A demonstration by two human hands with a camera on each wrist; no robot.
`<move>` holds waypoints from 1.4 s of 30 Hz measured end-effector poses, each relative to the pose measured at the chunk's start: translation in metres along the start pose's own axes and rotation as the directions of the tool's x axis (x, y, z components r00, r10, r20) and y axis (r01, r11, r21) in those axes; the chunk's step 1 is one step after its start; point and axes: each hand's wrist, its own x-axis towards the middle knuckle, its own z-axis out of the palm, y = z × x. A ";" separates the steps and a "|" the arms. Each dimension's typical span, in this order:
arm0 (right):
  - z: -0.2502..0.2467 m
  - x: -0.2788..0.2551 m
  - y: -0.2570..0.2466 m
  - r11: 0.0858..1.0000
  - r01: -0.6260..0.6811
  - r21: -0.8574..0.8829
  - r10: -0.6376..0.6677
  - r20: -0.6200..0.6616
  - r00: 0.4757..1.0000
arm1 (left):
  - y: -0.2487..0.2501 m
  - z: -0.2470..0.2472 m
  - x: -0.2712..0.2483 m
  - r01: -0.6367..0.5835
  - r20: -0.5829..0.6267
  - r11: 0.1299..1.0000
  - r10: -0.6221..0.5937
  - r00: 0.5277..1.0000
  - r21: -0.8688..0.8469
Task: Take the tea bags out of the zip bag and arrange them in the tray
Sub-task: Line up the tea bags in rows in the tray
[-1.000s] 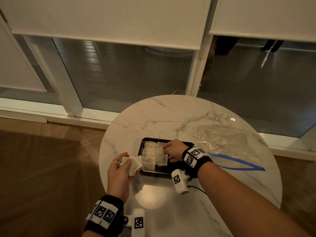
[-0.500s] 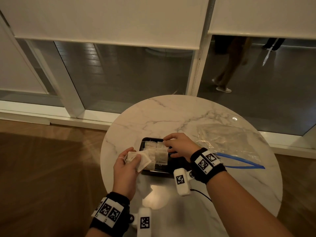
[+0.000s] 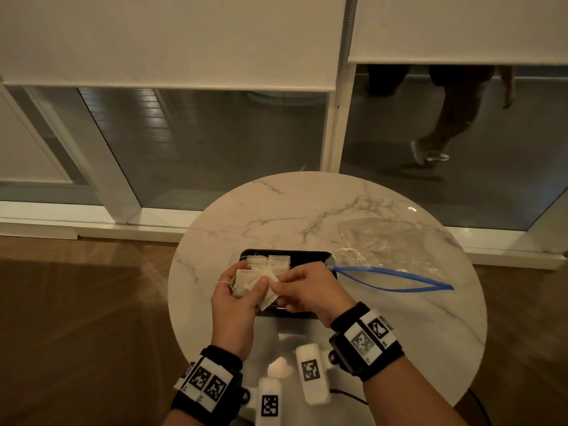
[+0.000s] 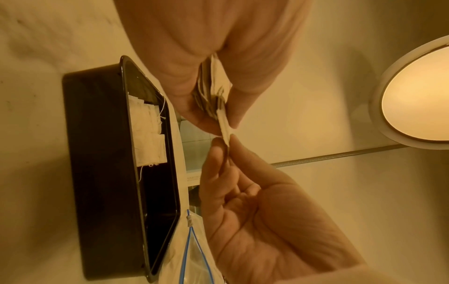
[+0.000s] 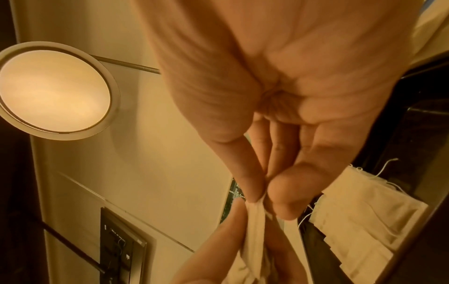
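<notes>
Head view: left hand (image 3: 235, 298) grips a small stack of tea bags (image 3: 252, 282) just above the near-left corner of the black tray (image 3: 310, 256). Right hand (image 3: 307, 290) pinches the edge of the top bag between thumb and forefinger. Left wrist view confirms the pinch on a single thin edge (image 4: 224, 128). More tea bags (image 4: 148, 132) lie in a row along the tray's left half; the right half is bare. Zip bag (image 3: 387, 250) lies open on the marble table (image 3: 246, 210), its corner touching the tray's right end; whether it is emptied I cannot tell.

Risks: a pinch this shallow may slip, or drag two bags together. Loose strings may snag and disturb the laid row.

Change: one second ago the right hand was inside the tray at the row, apart from the left; now it has come back to the stack.
</notes>
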 end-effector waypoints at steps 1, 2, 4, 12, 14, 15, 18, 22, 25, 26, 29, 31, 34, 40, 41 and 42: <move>-0.001 -0.001 0.000 1.000 0.006 -0.002 -0.006 -0.013 1.000 | -0.001 0.000 0.000 0.007 -0.004 1.000 -0.007 1.000 -0.005; -0.002 -0.001 0.000 1.000 0.013 0.000 -0.013 -0.025 1.000 | -0.001 0.000 0.000 0.016 -0.011 1.000 -0.016 1.000 -0.010; -0.003 -0.002 0.000 1.000 0.030 0.001 -0.030 -0.041 0.999 | 0.000 -0.001 0.000 0.031 -0.023 0.999 -0.031 0.999 -0.011; -0.026 0.012 -0.005 0.989 0.059 -0.132 -0.074 -0.113 0.991 | 0.000 -0.013 0.005 0.053 -0.085 0.998 -0.052 0.995 0.019; -0.030 0.022 -0.004 0.985 0.046 -0.164 -0.071 -0.154 0.986 | -0.001 -0.019 0.008 0.067 -0.118 0.998 -0.064 0.991 0.019; -0.031 0.028 -0.002 0.981 0.034 -0.192 -0.068 -0.169 0.983 | -0.002 -0.022 0.009 0.076 -0.133 0.997 -0.073 0.988 0.015; -0.028 0.049 0.007 0.964 -0.011 -0.267 -0.037 -0.172 0.984 | -0.003 -0.030 0.012 0.084 -0.149 0.996 -0.080 0.986 0.020; -0.016 0.071 0.017 0.899 -0.066 -0.433 0.011 -0.127 0.992 | -0.006 -0.037 0.014 0.097 -0.152 0.994 -0.087 0.985 0.059; -0.009 0.087 0.021 0.842 -0.121 -0.525 0.061 -0.131 0.989 | -0.009 -0.040 0.016 0.102 -0.163 0.993 -0.091 0.982 0.059; -0.007 0.091 0.021 0.826 -0.141 -0.546 0.078 -0.138 0.987 | -0.010 -0.041 0.016 0.101 -0.164 0.993 -0.091 0.982 0.054; -0.004 0.103 0.021 0.778 -0.178 -0.603 0.110 -0.149 0.983 | -0.011 -0.043 0.018 0.102 -0.150 0.994 -0.094 0.984 0.047; -0.002 0.110 0.022 0.762 -0.189 -0.619 0.108 -0.167 0.980 | -0.012 -0.044 0.019 0.105 -0.142 0.993 -0.097 0.985 0.045; 0.000 0.115 0.023 0.749 -0.198 -0.632 0.100 -0.187 0.977 | -0.011 -0.046 0.020 0.103 -0.134 0.993 -0.095 0.986 0.050; 0.004 0.117 0.023 0.707 -0.216 -0.674 0.122 -0.184 0.975 | -0.010 -0.048 0.021 0.112 -0.127 0.993 -0.105 0.986 0.046; 0.005 0.117 0.023 0.701 -0.212 -0.681 0.119 -0.181 0.976 | -0.010 -0.048 0.021 0.112 -0.129 0.993 -0.106 0.986 0.045; 0.006 0.117 0.023 0.701 -0.209 -0.681 0.118 -0.178 0.977 | -0.010 -0.047 0.021 0.113 -0.130 0.993 -0.106 0.986 0.044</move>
